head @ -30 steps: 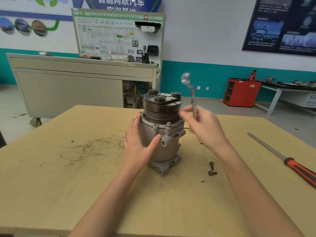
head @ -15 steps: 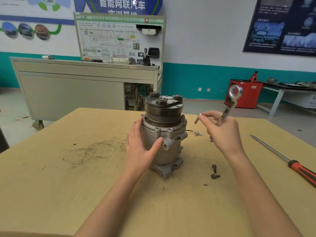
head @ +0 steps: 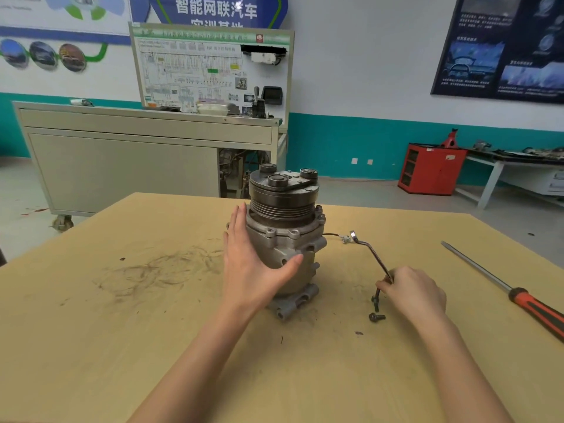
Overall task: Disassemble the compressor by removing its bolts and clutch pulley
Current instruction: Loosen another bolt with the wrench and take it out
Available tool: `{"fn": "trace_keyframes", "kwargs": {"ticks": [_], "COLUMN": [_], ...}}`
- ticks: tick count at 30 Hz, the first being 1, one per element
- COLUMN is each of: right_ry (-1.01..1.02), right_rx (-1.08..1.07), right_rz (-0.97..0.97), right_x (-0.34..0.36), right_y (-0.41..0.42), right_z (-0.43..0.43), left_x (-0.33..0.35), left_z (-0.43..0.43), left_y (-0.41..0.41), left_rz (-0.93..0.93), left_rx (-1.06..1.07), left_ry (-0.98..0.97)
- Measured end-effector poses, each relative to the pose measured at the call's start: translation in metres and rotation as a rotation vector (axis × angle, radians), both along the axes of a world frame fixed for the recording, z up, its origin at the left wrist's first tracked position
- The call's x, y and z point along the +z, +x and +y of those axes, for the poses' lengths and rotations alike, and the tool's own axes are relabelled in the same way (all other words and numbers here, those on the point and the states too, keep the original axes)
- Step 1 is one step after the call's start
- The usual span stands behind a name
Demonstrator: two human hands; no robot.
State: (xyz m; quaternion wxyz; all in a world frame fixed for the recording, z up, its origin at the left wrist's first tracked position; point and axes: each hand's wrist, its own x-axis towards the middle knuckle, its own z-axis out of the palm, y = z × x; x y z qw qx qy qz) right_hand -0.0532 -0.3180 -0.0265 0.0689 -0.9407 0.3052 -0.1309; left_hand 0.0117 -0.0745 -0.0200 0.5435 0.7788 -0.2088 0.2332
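- Standing upright at frame centre on the tan wooden table [head: 122, 331]: grey cast-metal compressor [head: 283, 248], with the dark grooved clutch pulley [head: 282, 196] on top.
- Left hand [head: 253, 264]: fingers straight, palm flat against the housing's left side, thumb across the front; it grasps nothing.
- Right hand [head: 415, 293], right of centre: fingers curled round the lower end of a bent steel ring wrench [head: 370, 254]; the far end lies near the compressor's wire plug [head: 345, 238].
- Two dark loose bolts [head: 377, 316] lie on the table just beside the right hand.
- Red-and-black-handled screwdriver [head: 518, 296]: right edge, well apart.
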Motion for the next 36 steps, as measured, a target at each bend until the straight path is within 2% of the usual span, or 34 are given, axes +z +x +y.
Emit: {"fn": "trace_keyframes", "kwargs": {"ticks": [6,13,18,20,22,27,29,31,36], "right_ry": [0.010,0.094,0.108,0.134,0.241,0.939,1.096,1.163,1.125], "right_rx": [-0.008,-0.020,-0.027,-0.007,0.085,0.328,0.374,0.385,0.352], "right_rz": [0.111,0.137,0.120,0.045,-0.092,-0.440,-0.545,-0.647,-0.868], "right_x": [-0.002,-0.002,0.003,0.006,0.009,0.015,0.015,0.016,0.013], "right_y": [-0.001,-0.003,-0.006,-0.007,-0.007,-0.006,-0.007,-0.007,-0.004], "right_z": [-0.002,-0.008,-0.003,-0.003,-0.002,0.006,0.008,0.009,0.014], "left_x": [0.004,0.012,0.012,0.011,0.010,0.011,0.009,0.008,0.005], "left_z": [0.015,0.049,0.057,0.056,0.051,0.030,0.028,0.031,0.039], "left_y": [0.011,0.040,0.042,0.037,0.031,0.024,0.025,0.029,0.042], "left_rz": [0.042,0.176,0.232,0.240,0.220,0.158,0.149,0.149,0.212], "left_rx": [-0.163,-0.411,-0.426,-0.387,-0.334,-0.254,-0.261,-0.284,-0.381], "left_ry": [-0.053,0.039,0.036,0.016,0.003,0.000,-0.027,-0.044,-0.086]}}
